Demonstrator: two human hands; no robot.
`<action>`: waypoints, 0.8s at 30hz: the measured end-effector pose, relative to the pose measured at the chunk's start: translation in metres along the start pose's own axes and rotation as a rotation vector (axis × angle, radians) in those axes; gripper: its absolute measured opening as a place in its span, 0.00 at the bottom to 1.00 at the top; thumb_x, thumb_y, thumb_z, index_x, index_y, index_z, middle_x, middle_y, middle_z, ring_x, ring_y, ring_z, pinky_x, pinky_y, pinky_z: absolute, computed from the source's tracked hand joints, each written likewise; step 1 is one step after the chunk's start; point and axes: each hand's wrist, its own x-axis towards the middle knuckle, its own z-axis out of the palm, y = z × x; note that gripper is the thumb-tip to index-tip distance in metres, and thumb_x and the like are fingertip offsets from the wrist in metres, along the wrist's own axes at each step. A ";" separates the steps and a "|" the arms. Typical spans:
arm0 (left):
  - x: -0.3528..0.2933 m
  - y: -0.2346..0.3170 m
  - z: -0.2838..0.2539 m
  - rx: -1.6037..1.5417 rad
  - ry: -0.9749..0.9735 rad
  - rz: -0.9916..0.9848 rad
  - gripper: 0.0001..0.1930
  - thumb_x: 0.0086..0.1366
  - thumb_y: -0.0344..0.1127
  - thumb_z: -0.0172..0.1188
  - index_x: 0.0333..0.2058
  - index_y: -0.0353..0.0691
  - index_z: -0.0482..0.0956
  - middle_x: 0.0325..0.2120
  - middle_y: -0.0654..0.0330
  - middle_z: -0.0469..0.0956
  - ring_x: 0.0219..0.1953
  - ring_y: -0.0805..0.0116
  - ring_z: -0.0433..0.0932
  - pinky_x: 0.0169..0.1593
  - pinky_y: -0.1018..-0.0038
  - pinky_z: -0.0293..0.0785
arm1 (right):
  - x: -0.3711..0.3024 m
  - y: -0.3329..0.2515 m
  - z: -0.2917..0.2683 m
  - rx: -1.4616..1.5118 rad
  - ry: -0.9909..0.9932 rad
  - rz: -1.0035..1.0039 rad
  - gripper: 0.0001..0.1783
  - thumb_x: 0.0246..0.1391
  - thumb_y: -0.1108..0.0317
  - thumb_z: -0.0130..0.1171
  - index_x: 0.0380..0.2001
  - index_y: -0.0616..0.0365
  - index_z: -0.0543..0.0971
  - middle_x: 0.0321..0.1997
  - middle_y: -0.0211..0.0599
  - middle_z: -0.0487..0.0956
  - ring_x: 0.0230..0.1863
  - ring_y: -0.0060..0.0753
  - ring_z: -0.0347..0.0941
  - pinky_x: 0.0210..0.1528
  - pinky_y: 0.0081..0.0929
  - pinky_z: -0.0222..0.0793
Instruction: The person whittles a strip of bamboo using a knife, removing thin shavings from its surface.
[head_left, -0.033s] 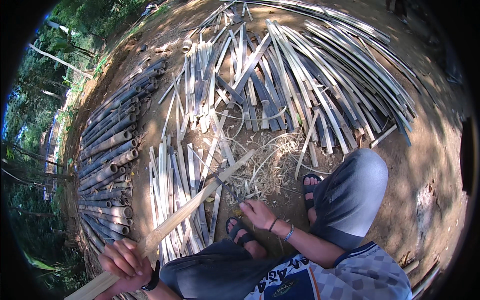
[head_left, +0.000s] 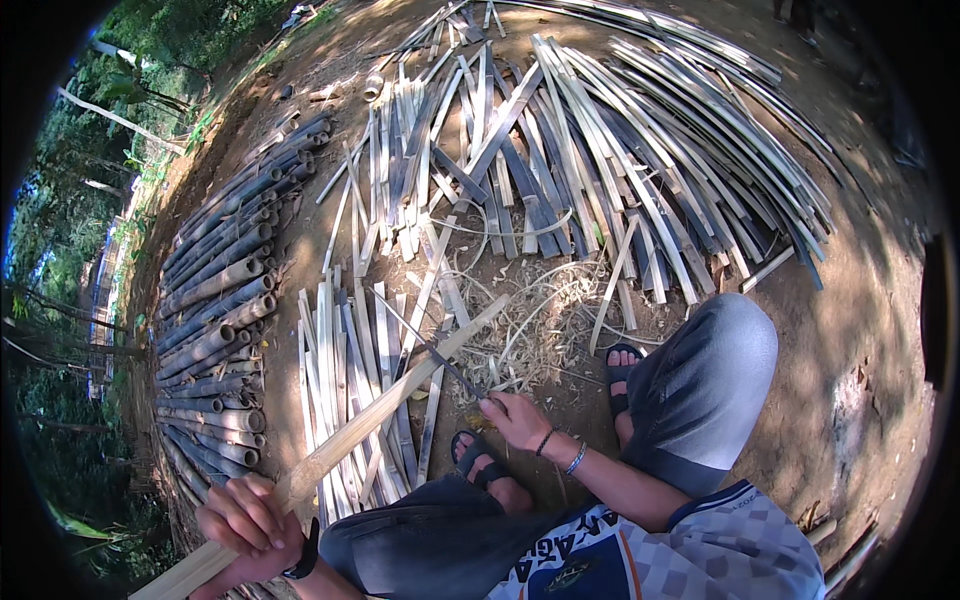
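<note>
Bamboo strip (head_left: 400, 395) runs from lower left toward the centre, left hand (head_left: 250, 525) closed around its near end, right hand (head_left: 515, 420) gripping a knife (head_left: 430, 350) against it, while many split strips (head_left: 600, 150) already lie above and whole poles (head_left: 215, 310) wait at left.

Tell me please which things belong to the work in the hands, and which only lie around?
In use:
left hand gripping a long bamboo strip
right hand holding a knife whose blade crosses the strip

Lying around:
round bamboo poles
short slats
long slats
shavings
</note>
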 end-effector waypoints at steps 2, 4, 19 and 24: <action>0.004 -0.001 -0.001 -0.042 -0.093 -0.014 0.37 0.49 0.80 0.45 0.08 0.51 0.54 0.01 0.70 0.56 0.06 0.78 0.57 0.42 0.72 0.68 | 0.008 0.025 -0.005 -0.047 0.108 0.129 0.30 0.59 0.45 0.43 0.25 0.64 0.74 0.20 0.54 0.73 0.26 0.58 0.72 0.30 0.45 0.65; 0.008 -0.002 -0.001 -0.064 -0.133 -0.026 0.37 0.48 0.80 0.45 0.08 0.50 0.54 0.01 0.70 0.56 0.06 0.78 0.57 0.43 0.71 0.69 | 0.022 0.052 -0.009 -0.033 0.183 0.344 0.28 0.60 0.48 0.44 0.23 0.65 0.72 0.16 0.51 0.71 0.21 0.54 0.70 0.28 0.45 0.63; 0.001 0.012 0.007 -0.001 0.055 0.019 0.37 0.50 0.80 0.40 0.11 0.49 0.52 0.04 0.70 0.53 0.07 0.78 0.55 0.29 0.78 0.67 | 0.004 0.037 0.016 -0.048 0.121 0.311 0.33 0.58 0.41 0.40 0.25 0.64 0.75 0.25 0.56 0.76 0.33 0.59 0.74 0.37 0.47 0.67; -0.003 0.030 0.010 0.053 0.302 0.059 0.36 0.52 0.77 0.44 0.10 0.48 0.54 0.03 0.68 0.56 0.05 0.79 0.56 0.17 0.84 0.50 | -0.018 0.005 0.015 0.098 -0.017 0.107 0.30 0.59 0.44 0.43 0.26 0.64 0.74 0.24 0.55 0.76 0.32 0.59 0.74 0.35 0.47 0.66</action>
